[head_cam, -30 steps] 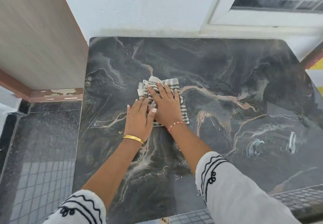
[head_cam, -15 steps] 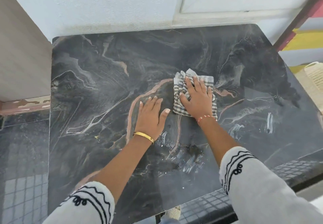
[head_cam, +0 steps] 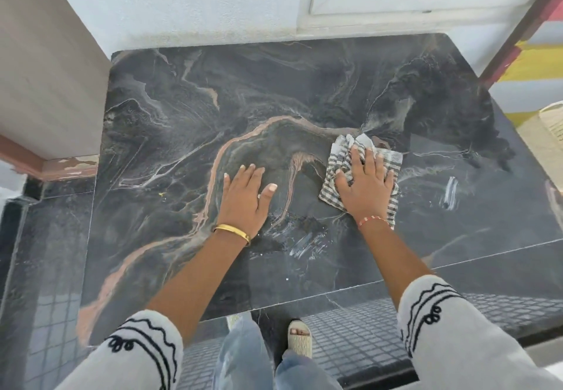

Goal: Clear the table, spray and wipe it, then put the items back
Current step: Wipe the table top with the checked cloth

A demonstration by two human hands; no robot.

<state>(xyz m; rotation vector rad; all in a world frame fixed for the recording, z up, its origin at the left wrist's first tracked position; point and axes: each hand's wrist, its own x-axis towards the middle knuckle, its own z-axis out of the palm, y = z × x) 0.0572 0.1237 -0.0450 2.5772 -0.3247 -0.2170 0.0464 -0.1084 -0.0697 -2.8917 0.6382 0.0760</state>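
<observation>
Dark marble tabletop [head_cam: 304, 91] with pale and pinkish veins, pushed against a white wall [head_cam: 182, 0] under a window frame [head_cam: 426, 3]. Wooden panel [head_cam: 45, 70] at the left, dark tiled floor [head_cam: 45, 268] below, red and yellow stripes at the far right. Whitish wet streaks [head_cam: 307, 243] on the near part of the stone, another [head_cam: 450, 190] further right.

Checked cloth [head_cam: 338, 173] lying on the tabletop, right of centre, directly under the right hand [head_cam: 365, 185]: palm flat, fingers spread and straight, pressing down, nothing gripped. Left hand [head_cam: 245, 198] well apart from the cloth, to its left, flat on the bare stone, fingers straight and together, thumb out, holding nothing. Gold bangle [head_cam: 232, 231] on the left wrist, red-and-white thread band [head_cam: 374, 220] on the right.

Grey-and-white stripes crossing in checks, crumpled and bunched at the far edge, folded into a rough rectangle, corners peeking out beyond the fingertips and beside the wrist.
</observation>
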